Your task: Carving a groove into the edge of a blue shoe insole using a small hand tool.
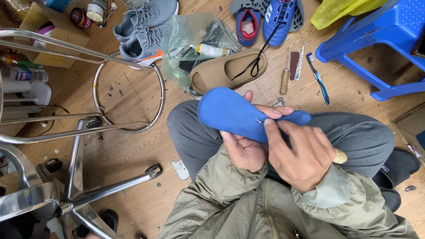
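Note:
My left hand (pixel 243 148) cradles a blue shoe insole (pixel 234 113) from below, thumb up at its top edge and fingertips curled over the right end. My right hand (pixel 301 152) grips a wooden-handled tool whose handle end (pixel 340 156) sticks out at the palm. Its thin metal tip (pixel 259 121) pokes at the insole surface, pressed by my index finger. Both hands hover over my lap in grey trousers (pixel 358 132).
On the wooden floor lie a tan slip-on shoe (pixel 228 71) with a black lace, blue sports shoes (pixel 265 17), grey sneakers (pixel 144 26), a clear plastic bag (pixel 195 40), a knife and a toothbrush (pixel 318 77). A chrome stool frame (pixel 79 128) stands left, a blue plastic stool (pixel 376 40) right.

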